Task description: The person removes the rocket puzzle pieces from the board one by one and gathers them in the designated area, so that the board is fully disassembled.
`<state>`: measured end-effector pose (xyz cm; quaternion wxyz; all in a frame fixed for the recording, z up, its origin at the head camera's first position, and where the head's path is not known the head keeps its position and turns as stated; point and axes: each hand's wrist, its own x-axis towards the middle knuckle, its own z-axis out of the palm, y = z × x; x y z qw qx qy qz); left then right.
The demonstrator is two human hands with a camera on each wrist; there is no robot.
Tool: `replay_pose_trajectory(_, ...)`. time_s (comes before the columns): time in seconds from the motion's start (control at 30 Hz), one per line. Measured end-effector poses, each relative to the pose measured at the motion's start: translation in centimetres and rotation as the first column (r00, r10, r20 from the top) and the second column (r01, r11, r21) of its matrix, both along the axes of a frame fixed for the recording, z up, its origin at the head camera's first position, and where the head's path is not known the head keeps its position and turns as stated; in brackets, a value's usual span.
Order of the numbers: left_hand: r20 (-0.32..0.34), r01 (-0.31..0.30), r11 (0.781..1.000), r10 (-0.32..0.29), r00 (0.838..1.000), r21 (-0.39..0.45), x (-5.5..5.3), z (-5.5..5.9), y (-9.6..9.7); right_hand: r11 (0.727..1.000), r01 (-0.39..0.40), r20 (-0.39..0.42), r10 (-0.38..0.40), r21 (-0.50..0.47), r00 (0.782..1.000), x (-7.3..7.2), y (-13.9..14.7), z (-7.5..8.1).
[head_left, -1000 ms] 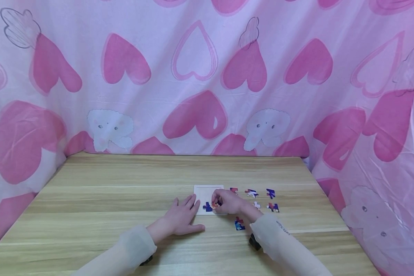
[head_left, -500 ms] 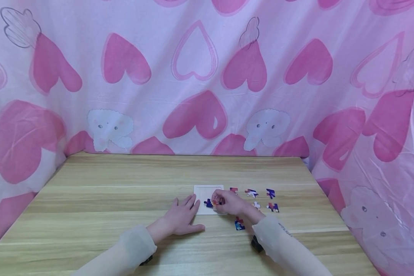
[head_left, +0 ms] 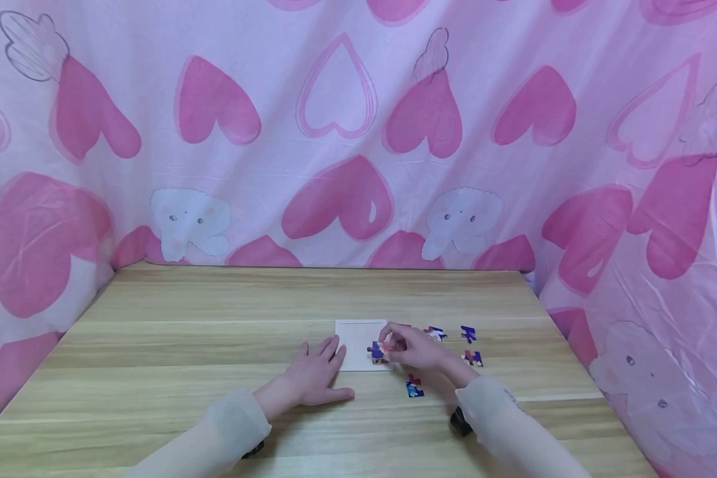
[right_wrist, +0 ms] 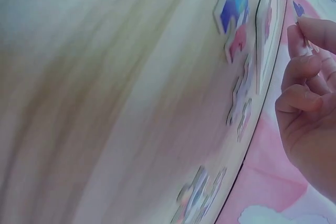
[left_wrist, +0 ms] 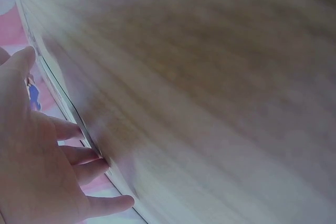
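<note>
My right hand (head_left: 417, 349) pinches a jigsaw puzzle piece (head_left: 376, 350), blue with some orange, between thumb and fingertips. It holds the piece over the right part of a white square puzzle tray (head_left: 354, 336). In the right wrist view the held piece (right_wrist: 298, 9) pokes out from the fingertips, raised off the tray. Some brownish print shows just under it in the tray, too small to make out. My left hand (head_left: 313, 376) lies spread, its fingertips resting on the tray's left edge. Straight fingers (left_wrist: 79, 156) also show in the left wrist view.
Several loose puzzle pieces lie right of the tray, among them a purple one (head_left: 468, 334), a white-and-purple one (head_left: 435, 333) and a red-and-blue piece (head_left: 415, 386) nearer me. The wooden table (head_left: 185, 345) meets a pink heart-patterned curtain (head_left: 340, 199).
My right hand has moved right and lifted slightly with the pinched puzzle piece, which was lower and further left over the tray. The left hand has stayed still.
</note>
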<state>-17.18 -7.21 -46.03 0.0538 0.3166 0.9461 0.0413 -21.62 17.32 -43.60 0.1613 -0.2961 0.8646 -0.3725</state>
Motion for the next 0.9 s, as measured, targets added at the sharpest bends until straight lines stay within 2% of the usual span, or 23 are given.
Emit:
replay_pose_trajectory(0.1, -0.003, 0.002, 1.000, -0.001, 1.000, 0.001, 0.0, -0.1, 0.0, 1.000, -0.001, -0.002, 0.001, -0.005, 1.000, -0.3, 0.9, -0.8)
replay_pose_trajectory(0.27, -0.005, 0.002, 1.000, -0.002, 1.000, 0.001, 0.0, -0.1, 0.0, 0.999, 0.013, 0.021, -0.013, -0.033, 1.000, -0.1, 2.0, -0.7)
replay_pose_trajectory(0.5, 0.002, 0.000, 1.000, 0.000, 1.000, 0.000, 0.0, -0.1, 0.0, 0.998, -0.023, 0.061, 0.027, -0.051, 0.998, 0.2, 4.0, -0.3)
replay_pose_trajectory(0.9, 0.014, -0.003, 1.000, 0.003, 1.000, 0.000, 0.1, 0.3, 0.0, 0.994, -0.109, 0.167, 0.103, 0.025, 0.981, 1.1, 8.0, 0.1)
